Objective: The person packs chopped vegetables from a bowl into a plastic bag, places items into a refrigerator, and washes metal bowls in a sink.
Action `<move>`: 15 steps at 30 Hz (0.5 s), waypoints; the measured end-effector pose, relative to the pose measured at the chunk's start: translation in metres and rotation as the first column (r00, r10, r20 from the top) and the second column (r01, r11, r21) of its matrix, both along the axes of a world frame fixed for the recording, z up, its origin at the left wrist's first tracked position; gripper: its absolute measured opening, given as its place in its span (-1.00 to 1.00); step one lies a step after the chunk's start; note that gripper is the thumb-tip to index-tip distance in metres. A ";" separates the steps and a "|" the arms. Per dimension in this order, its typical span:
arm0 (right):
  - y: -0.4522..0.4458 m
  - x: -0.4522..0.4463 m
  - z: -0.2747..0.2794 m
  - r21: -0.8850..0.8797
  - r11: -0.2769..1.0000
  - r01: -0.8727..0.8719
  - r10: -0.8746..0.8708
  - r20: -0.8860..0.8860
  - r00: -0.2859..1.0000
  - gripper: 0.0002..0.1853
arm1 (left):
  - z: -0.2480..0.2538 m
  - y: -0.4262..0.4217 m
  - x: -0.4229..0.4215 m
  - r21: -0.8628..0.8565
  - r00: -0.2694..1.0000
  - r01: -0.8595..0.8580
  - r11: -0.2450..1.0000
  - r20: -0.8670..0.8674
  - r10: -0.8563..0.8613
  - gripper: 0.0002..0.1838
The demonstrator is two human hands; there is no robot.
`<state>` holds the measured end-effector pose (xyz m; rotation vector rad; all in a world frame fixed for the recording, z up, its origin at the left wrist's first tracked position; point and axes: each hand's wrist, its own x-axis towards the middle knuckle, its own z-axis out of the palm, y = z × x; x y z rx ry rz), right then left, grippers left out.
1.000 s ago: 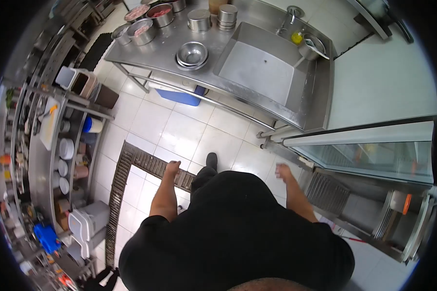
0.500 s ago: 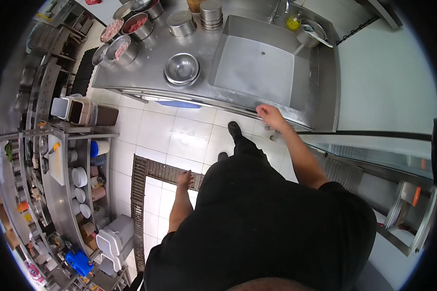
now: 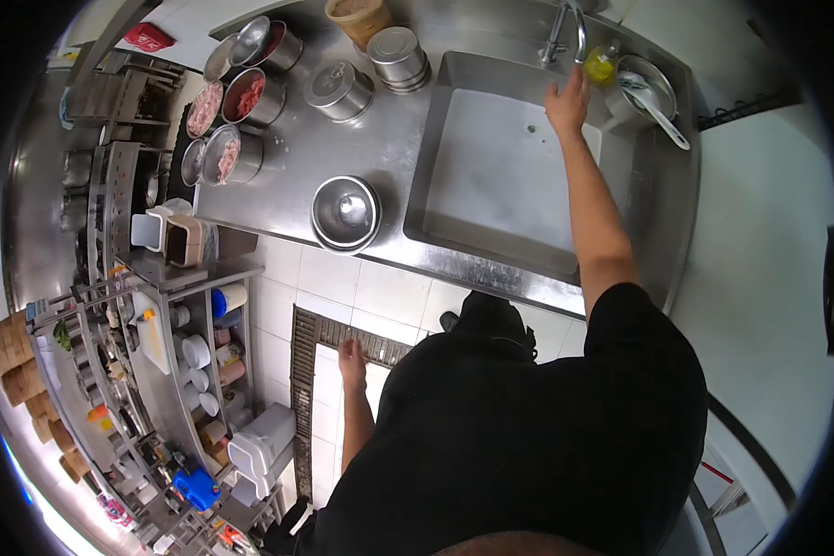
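My right hand reaches over the sink, empty, its fingers stretched toward the curved metal tap. It appears just short of the tap's spout. Beside the tap stands a bottle of yellow liquid. A metal pot sits at the sink's right back corner, with a white-handled utensil lying across it. My left hand hangs low over the floor with nothing in it, its fingers loosely extended.
Nested steel bowls sit at the counter's front edge. Lidded steel pots and a brown tub stand behind. Containers with meat are at the left. A storage rack and floor drain grating lie to my left.
My right hand has moved from the counter's front edge forward over the sink toward the tap. I have stepped closer to the counter. My left hand still hangs at my side.
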<state>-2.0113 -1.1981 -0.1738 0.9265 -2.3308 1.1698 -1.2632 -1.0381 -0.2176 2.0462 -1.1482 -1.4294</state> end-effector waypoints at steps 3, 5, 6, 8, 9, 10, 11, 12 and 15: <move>-0.030 -0.030 -0.016 0.257 0.963 0.074 -0.049 -0.104 0.993 -0.25 | 0.038 -0.078 -0.066 -0.202 1.000 0.005 0.979 0.003 -0.005 -0.46; -0.041 -0.037 -0.051 0.404 0.911 0.078 -0.069 -0.035 0.997 -0.20 | 0.040 -0.124 -0.088 -0.320 0.983 0.136 0.938 0.159 -0.089 -0.32; -0.042 -0.042 -0.065 0.472 0.878 0.083 -0.090 -0.006 0.996 -0.18 | 0.043 -0.144 -0.104 -0.359 0.968 0.182 0.915 0.229 -0.103 -0.24; -0.049 -0.046 -0.073 0.487 0.869 0.093 -0.105 -0.003 0.994 -0.17 | 0.064 -0.172 -0.143 -0.281 0.986 0.089 0.956 0.159 -0.045 -0.12; -0.049 -0.043 -0.076 0.497 0.862 0.099 -0.114 0.000 0.993 -0.17 | 0.076 -0.182 -0.161 -0.231 0.993 0.056 0.971 0.117 -0.030 -0.05; -0.047 -0.042 -0.075 0.518 0.853 0.067 -0.104 0.042 0.994 -0.18 | 0.083 -0.192 -0.176 -0.137 0.997 -0.026 0.990 0.069 0.036 -0.02; -0.045 -0.044 -0.069 0.536 0.843 0.038 -0.096 0.080 0.992 -0.19 | 0.079 -0.201 -0.178 -0.056 0.999 -0.028 0.998 0.029 0.029 -0.03; -0.042 -0.045 -0.063 0.552 0.834 0.012 -0.092 0.117 0.989 -0.20 | 0.070 -0.213 -0.170 0.025 1.000 -0.023 0.999 -0.012 0.024 -0.03; -0.035 -0.042 -0.068 0.395 0.916 -0.068 -0.002 0.175 0.985 -0.25 | 0.059 -0.225 -0.181 -0.055 0.999 -0.016 0.998 -0.030 0.015 -0.29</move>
